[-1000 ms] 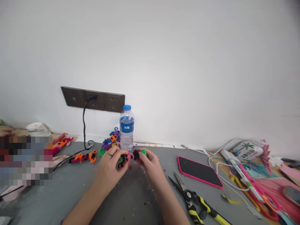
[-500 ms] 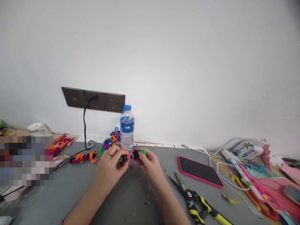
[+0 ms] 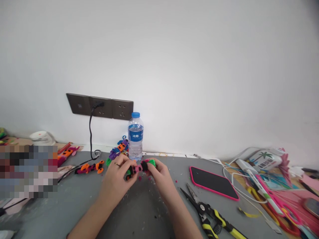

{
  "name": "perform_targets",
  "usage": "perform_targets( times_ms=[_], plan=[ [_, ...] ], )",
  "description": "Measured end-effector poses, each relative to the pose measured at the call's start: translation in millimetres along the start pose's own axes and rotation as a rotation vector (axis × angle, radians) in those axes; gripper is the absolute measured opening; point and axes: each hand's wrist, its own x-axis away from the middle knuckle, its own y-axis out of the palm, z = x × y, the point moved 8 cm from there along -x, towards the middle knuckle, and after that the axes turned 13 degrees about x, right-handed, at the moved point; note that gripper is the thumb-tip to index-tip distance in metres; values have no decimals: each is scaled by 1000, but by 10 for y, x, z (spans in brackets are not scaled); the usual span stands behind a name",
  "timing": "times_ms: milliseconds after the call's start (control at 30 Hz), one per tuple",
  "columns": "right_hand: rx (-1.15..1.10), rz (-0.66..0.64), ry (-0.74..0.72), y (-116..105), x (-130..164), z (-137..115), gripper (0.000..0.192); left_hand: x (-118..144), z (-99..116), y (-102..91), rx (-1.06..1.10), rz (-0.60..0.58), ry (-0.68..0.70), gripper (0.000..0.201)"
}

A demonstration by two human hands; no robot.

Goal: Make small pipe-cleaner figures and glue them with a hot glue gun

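The fingers (image 3: 129,165) of the left hand (image 3: 117,177) and of the right hand (image 3: 160,176) grasp one pink, black and green pipe-cleaner figure (image 3: 140,166) between them, just above the grey surface (image 3: 139,212) near its far edge. Behind it stands a water bottle (image 3: 135,136). Yellow-handled cutters (image 3: 211,217) lie toward the right edge.

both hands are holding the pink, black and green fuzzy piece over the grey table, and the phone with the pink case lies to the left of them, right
Not quite. In the head view the phone with the pink case lies to the right of the hands, not the left. The rest holds: the left hand and right hand hold the fuzzy piece over the grey table.
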Motion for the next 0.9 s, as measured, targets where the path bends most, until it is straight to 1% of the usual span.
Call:
perform_targets(
  times_ms=[100,233,267,367,433,500,567,667,767,900],
  plan=[
    [-14,-4,4,3,0,-7,21,9,-16,0,10,9,-19,17],
    [-27,8,19,-9,-2,10,21,28,-83,-1,20,18,-93,31],
    [-28,8,19,-7,-1,8,21,29,-85,4,11,12,-96,29],
    [-33,2,21,7,7,-9,22,20,-44,13,-7,2,-58,15],
    [-31,-2,26,17,11,-21,22,13,-13,7,-5,9,-30,11],
    [-33,-1,31,19,11,-25,22,11,-10,-9,-6,28,-26,14],
    [-40,1,38,15,7,-16,22,17,-31,-23,-12,43,-39,21],
    [-39,9,33,5,0,-3,22,32,-76,-10,-22,32,-55,29],
    [-31,9,27,5,-3,-4,22,39,-87,-3,-9,32,-42,21],
    [-38,-8,22,20,0,-16,22,26,-42,-8,0,35,-3,16]
  ],
)
